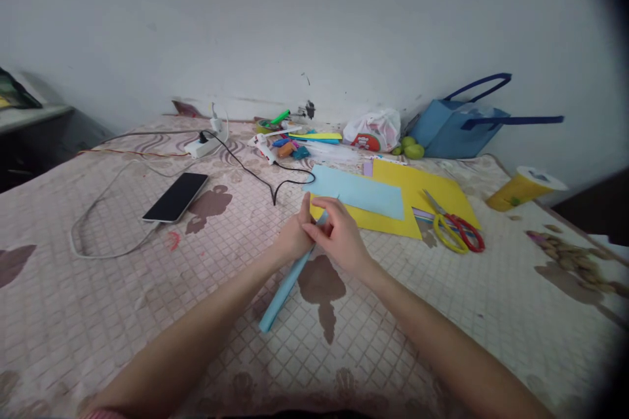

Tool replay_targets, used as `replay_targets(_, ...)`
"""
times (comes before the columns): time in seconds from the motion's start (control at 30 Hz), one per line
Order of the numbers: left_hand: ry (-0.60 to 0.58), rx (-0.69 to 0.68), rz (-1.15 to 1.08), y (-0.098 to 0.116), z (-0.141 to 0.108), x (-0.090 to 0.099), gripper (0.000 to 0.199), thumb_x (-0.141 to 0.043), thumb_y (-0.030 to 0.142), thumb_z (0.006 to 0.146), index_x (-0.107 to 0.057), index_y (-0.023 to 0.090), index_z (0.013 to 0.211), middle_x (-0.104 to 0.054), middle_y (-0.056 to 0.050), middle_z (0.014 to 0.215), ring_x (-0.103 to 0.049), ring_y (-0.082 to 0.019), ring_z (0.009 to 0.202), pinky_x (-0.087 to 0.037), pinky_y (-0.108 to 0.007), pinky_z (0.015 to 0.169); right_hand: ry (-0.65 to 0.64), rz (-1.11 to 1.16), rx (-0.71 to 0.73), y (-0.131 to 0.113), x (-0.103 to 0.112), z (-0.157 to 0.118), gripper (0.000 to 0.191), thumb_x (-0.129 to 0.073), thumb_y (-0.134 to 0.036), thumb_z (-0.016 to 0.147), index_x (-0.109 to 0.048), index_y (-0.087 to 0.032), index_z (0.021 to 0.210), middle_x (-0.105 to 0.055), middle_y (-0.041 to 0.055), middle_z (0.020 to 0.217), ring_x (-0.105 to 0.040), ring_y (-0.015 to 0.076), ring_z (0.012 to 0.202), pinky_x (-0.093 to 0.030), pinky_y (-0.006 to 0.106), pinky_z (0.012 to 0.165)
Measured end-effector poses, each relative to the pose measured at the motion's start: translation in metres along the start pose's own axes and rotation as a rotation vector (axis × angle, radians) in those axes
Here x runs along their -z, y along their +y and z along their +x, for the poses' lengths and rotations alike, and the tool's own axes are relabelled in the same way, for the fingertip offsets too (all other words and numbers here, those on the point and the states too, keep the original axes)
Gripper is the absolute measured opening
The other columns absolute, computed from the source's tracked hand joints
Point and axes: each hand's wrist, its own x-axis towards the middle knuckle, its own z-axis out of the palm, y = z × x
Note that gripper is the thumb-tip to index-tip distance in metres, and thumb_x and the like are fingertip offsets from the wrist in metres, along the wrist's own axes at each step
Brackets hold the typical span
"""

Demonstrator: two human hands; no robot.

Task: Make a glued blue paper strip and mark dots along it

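A light blue strip of rolled or folded paper (285, 293) slants from near the table's front up through both my hands. My left hand (296, 234) is closed around its upper part, one finger pointing up. Across from it, my right hand (341, 233) pinches the same roll near its far end, thumb and fingers bent. The two hands touch, and part of the roll is hidden between them. Just beyond lie a light blue sheet (361, 191) and yellow sheets (422, 183). Scissors (449, 226) with one yellow and one red handle rest on the yellow paper's right edge.
A charging phone (175, 197) lies left, its cable looping on the tablecloth. Behind are a power strip (202, 146), a glue gun (264, 147), a plastic bag (374, 131), green fruit (413, 151) and a blue bag (455, 127). A yellow roll (523, 190) stands right.
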Motion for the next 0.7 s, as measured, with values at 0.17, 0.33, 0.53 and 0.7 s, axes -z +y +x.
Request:
replay_targets(0.17, 0.08, 0.056, -0.001, 0.008, -0.007, -0.003, 0.072, -0.057, 0.028, 0.075, -0.023, 0.016, 0.137, -0.05, 0.001, 0.064, -0.051, -0.019, 0.066, -0.032, -0.027, 0.066, -0.07, 0.093, -0.199, 0.017, 0.009, 0.013, 0.074, -0.067, -0.041, 0.071, -0.033, -0.024, 0.134, -0.049, 0.013, 0.126, -0.048, 0.0077, 0.05, -0.05, 0.032, 0.055)
replay_targets(0.33, 0.128, 0.042, 0.098, 0.011, -0.009, -0.007, 0.071, -0.058, 0.031, 0.074, -0.025, 0.019, 0.136, -0.059, -0.006, 0.085, -0.054, -0.022, 0.077, -0.033, -0.027, 0.07, -0.307, 0.421, -0.3, 0.014, 0.01, 0.018, 0.081, -0.068, -0.039, 0.07, -0.025, -0.027, 0.137, -0.054, 0.009, 0.118, -0.05, 0.0064, 0.049, -0.044, 0.023, 0.04)
replay_targets(0.53, 0.044, 0.039, 0.133, 0.008, -0.008, -0.003, 0.075, -0.062, 0.029, 0.073, -0.025, 0.018, 0.137, -0.056, -0.002, 0.07, -0.056, -0.023, 0.078, -0.034, -0.028, 0.074, -0.182, 0.368, -0.261, 0.031, 0.018, 0.029, 0.022, -0.057, -0.038, 0.078, -0.057, -0.018, 0.071, -0.052, -0.004, 0.058, -0.044, 0.0064, 0.044, -0.037, 0.019, 0.04)
replay_targets(0.7, -0.013, 0.071, 0.046, 0.008, -0.007, 0.003, 0.081, -0.068, 0.027, 0.067, -0.028, 0.019, 0.137, -0.054, 0.001, 0.066, -0.055, -0.023, 0.079, -0.035, -0.029, 0.078, 0.343, 0.472, -0.307, 0.076, 0.059, 0.051, 0.019, -0.06, -0.036, 0.075, -0.056, -0.019, 0.072, -0.044, -0.0074, 0.052, -0.037, 0.0038, 0.04, -0.026, 0.016, 0.037)
